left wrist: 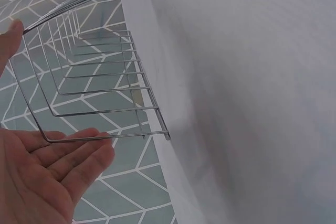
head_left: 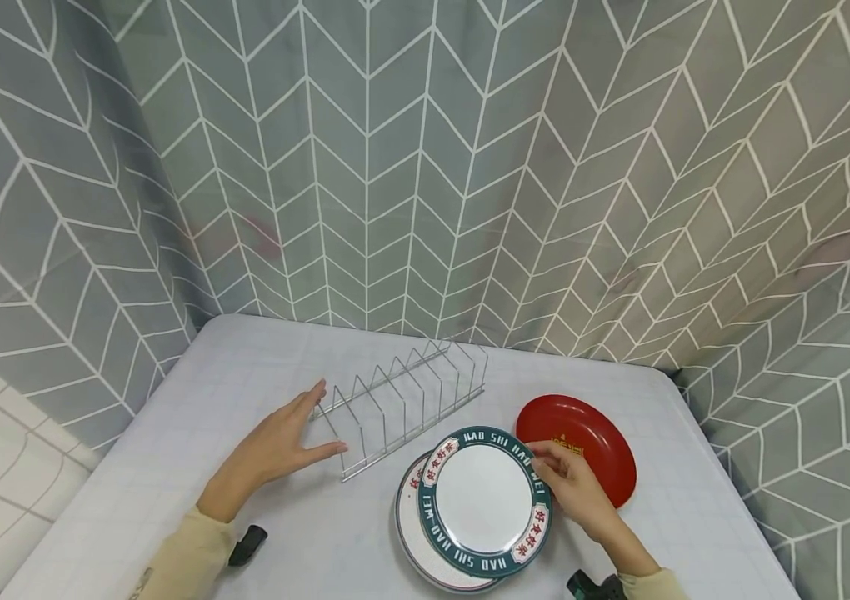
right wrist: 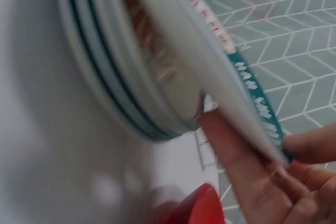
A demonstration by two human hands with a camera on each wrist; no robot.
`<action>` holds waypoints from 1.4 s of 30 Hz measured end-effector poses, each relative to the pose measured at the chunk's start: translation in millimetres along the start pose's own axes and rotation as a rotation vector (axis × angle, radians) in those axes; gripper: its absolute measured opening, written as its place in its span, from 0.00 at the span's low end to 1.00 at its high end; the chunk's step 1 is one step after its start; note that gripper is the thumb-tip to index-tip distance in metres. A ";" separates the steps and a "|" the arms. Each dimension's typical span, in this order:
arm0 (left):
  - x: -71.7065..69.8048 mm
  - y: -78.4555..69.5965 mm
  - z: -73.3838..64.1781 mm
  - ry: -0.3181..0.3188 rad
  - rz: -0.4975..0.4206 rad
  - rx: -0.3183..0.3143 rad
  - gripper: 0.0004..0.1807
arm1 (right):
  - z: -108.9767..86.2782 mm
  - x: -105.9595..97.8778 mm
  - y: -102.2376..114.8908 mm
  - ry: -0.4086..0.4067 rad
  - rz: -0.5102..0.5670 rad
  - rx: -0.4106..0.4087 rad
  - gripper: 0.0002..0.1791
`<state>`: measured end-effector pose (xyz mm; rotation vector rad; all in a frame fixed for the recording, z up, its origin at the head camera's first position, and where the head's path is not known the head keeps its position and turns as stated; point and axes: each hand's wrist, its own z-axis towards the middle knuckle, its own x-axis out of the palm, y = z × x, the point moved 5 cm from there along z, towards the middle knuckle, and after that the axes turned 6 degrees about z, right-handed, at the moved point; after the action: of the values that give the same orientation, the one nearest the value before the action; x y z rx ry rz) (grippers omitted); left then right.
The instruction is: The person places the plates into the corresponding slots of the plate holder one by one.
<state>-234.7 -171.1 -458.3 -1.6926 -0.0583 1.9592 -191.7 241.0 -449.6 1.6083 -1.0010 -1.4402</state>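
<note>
My right hand (head_left: 571, 482) pinches the right rim of a white plate (head_left: 481, 500) with a green lettered border, thumb on top and fingers underneath. In the right wrist view that plate (right wrist: 226, 66) is tilted up, its held edge lifted off a stack of plates (right wrist: 105, 61) with green-lined rims. At the near left end of a wire dish rack (head_left: 402, 400), my left hand (head_left: 286, 446) is spread. The left wrist view has its fingers (left wrist: 79, 163) fairly straight beside the rack's end wire (left wrist: 105, 137), and the thumb (left wrist: 13, 38) at the upper corner.
A red oval dish (head_left: 605, 450) lies right of the plates, partly behind my right hand. The white-covered table (head_left: 305, 567) ends at a patterned grey curtain (head_left: 410, 208) at the back and sides.
</note>
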 end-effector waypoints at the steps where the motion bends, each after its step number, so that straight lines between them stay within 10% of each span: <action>1: 0.4 -0.5 -0.8 0.004 0.000 -0.002 0.59 | -0.8 -0.3 0.5 0.011 0.011 0.011 0.17; 10: 3.1 -3.0 -5.5 0.048 0.009 -0.033 0.62 | -9.9 -8.2 18.5 0.175 0.125 0.011 0.26; 24: -9.5 -9.7 -0.1 0.120 -0.003 -0.087 0.61 | -4.9 -16.3 81.3 -0.057 0.114 -0.172 0.22; 31: -18.8 -6.7 19.9 0.133 0.002 -0.087 0.61 | 21.8 -5.3 122.9 -0.062 0.151 -0.250 0.22; 42: -9.4 -3.5 9.6 0.174 -0.011 -0.131 0.61 | 39.8 26.1 154.1 -0.022 0.149 -0.272 0.22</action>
<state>-241.7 -169.1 -446.5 -1.9361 -0.1342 1.8271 -240.8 151.6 -324.6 1.2983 -0.8758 -1.4263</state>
